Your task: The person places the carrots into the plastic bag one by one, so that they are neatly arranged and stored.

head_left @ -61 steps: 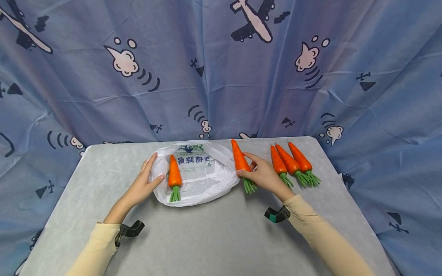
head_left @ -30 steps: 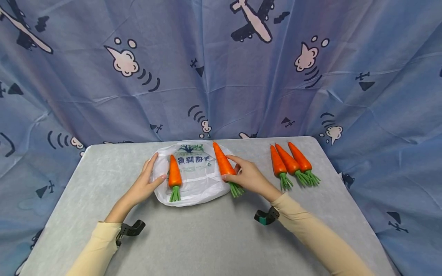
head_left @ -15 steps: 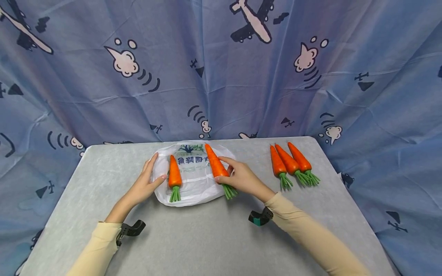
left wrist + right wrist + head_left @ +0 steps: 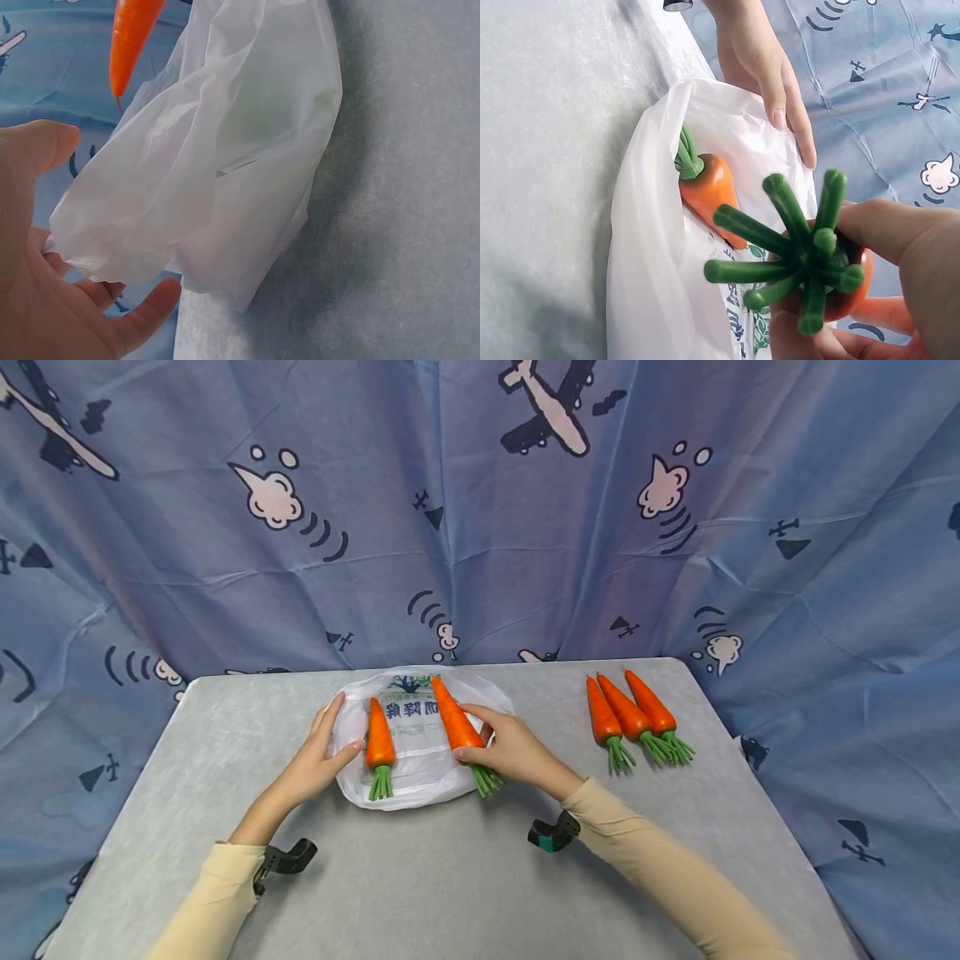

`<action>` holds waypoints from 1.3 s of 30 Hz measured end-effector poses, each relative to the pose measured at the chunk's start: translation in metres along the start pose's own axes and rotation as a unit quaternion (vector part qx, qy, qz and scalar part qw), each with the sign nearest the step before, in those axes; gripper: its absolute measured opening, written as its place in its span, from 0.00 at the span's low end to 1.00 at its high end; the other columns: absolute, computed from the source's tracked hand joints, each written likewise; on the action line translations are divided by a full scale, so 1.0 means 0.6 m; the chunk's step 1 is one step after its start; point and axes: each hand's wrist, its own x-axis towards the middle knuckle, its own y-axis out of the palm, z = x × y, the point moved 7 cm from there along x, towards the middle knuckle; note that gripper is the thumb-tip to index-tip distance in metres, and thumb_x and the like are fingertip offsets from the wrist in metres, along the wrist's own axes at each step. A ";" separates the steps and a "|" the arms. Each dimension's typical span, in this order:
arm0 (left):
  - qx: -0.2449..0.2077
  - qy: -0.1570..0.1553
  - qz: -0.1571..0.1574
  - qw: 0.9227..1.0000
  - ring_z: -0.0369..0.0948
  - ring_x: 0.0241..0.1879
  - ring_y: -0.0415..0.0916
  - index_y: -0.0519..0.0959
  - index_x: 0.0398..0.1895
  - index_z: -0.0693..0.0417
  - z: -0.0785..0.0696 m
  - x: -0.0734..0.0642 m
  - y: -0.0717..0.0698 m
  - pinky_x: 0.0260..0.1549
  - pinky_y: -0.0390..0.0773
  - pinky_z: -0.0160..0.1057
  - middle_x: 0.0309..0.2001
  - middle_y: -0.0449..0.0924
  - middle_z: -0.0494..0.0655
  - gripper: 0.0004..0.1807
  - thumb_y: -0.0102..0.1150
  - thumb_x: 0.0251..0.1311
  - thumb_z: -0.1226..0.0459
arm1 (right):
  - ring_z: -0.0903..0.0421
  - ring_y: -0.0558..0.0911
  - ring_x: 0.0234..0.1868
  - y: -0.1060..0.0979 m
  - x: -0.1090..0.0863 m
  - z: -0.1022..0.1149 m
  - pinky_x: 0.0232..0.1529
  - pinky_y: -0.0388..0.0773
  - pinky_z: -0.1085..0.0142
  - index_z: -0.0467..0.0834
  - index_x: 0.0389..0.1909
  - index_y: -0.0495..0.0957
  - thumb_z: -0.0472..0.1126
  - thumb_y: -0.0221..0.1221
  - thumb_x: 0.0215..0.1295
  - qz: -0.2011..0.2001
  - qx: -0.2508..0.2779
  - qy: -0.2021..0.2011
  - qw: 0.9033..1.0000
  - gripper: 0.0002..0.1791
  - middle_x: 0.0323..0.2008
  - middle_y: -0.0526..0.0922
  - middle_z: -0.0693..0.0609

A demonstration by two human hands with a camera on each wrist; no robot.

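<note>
My right hand (image 4: 517, 747) holds a carrot (image 4: 453, 714) by its thick end, thumb on one side and fingers on the other. In the right wrist view the green stalks (image 4: 806, 262) of this carrot stick out toward the camera. Below it lies a white plastic bag (image 4: 442, 785), its mouth spread wide, with printing visible inside. Another carrot (image 4: 379, 735) rests in the left part of the bag, stalks toward me. My left hand (image 4: 307, 768) touches the bag's left side with fingers extended and thumb apart; in the left wrist view the fingertips (image 4: 154, 304) reach the bag's edge.
Three more carrots (image 4: 630, 710) lie side by side on the right of the grey table (image 4: 420, 885). A blue patterned curtain (image 4: 465, 527) hangs right behind the table's far edge. Each wrist carries a black camera band (image 4: 288, 858).
My right hand has carried the carrot leftward, from the bag's right edge to over its opening. The left hand, the bag and the other carrots stay nearly where they were.
</note>
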 end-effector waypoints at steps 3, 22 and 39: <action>-0.001 0.002 -0.001 1.000 0.63 0.72 0.52 0.37 0.81 0.50 0.000 0.000 0.000 0.69 0.53 0.70 0.75 0.45 0.66 0.48 0.57 0.69 0.57 | 0.60 0.69 0.19 0.006 0.002 0.002 0.20 0.68 0.70 0.49 0.71 0.67 0.52 0.70 0.55 0.001 0.002 -0.003 1.000 0.42 0.27 0.77 0.50; 0.003 -0.006 0.005 1.000 0.63 0.74 0.49 0.36 0.81 0.46 0.002 0.002 0.001 0.69 0.51 0.71 0.77 0.42 0.64 0.48 0.57 0.69 0.56 | 0.59 0.69 0.22 0.031 0.019 0.021 0.22 0.64 0.71 0.49 0.71 0.68 0.51 0.71 0.56 0.011 -0.004 -0.008 1.000 0.41 0.26 0.75 0.51; -0.007 0.013 -0.005 1.000 0.63 0.73 0.50 0.37 0.81 0.50 -0.001 0.000 0.002 0.70 0.51 0.70 0.76 0.44 0.65 0.48 0.57 0.68 0.59 | 0.60 0.68 0.23 0.051 0.038 0.028 0.24 0.63 0.72 0.47 0.68 0.71 0.54 0.70 0.55 0.018 -0.008 -0.011 1.000 0.40 0.25 0.74 0.52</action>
